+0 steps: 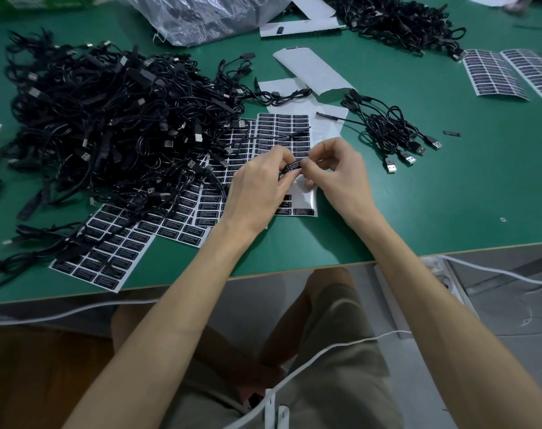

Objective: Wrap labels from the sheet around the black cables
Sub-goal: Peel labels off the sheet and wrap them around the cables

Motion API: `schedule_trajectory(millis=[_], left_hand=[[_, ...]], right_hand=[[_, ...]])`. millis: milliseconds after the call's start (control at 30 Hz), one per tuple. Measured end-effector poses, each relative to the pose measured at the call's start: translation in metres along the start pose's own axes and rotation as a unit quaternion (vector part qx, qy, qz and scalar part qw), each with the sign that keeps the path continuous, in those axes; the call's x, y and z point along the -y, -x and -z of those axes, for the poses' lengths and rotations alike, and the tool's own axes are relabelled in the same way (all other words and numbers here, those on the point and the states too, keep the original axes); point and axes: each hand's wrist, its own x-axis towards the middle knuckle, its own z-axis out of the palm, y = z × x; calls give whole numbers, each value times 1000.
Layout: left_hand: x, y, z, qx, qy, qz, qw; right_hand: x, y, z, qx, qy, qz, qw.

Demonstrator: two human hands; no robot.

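Over a partly used label sheet (283, 131) on the green table (418, 212), my left hand (257, 184) and my right hand (334, 171) meet. Both pinch a small black cable module with a black label (293, 166) on it. The thin cable (275, 136) runs away from my fingers across the sheet. A big tangled pile of black cables (108, 119) lies to the left. A small bunch of cables (393, 131) with USB plugs lies to the right.
More label sheets lie at the front left (105, 252) and far right (511, 72). Empty white backing sheets (313, 69), a clear plastic bag (207, 17) and another cable pile (396, 20) sit at the back. The table edge runs just below my wrists.
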Motion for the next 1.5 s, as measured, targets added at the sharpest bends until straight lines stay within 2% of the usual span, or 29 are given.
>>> schedule_trajectory(millis=[333, 600, 833, 1067, 1300, 1367, 1433, 1500], left_hand=[[-1, 1, 2, -9, 3, 4, 1000], [-1, 1, 2, 1, 29, -11, 1000], [7, -6, -3, 10, 19, 16, 1000], [9, -5, -6, -24, -51, 1, 998], [15, -8, -6, 36, -47, 44, 997], [15, -8, -6, 37, -44, 39, 998], [14, -7, -5, 20, -41, 28, 999], [12, -7, -5, -11, -22, 24, 999]], right_hand=[[-4, -3, 1, -1, -29, -13, 999], [-5, -4, 2, 40, -10, 15, 999], [-4, -2, 5, -21, -93, 2, 995], [-8, -7, 11, -189, -186, -59, 962], [-12, -10, 13, -253, -242, -93, 932], [-11, -9, 12, -229, -248, -98, 936], [-9, -7, 10, -164, -232, -81, 955], [-7, -5, 7, -92, -170, -56, 979]])
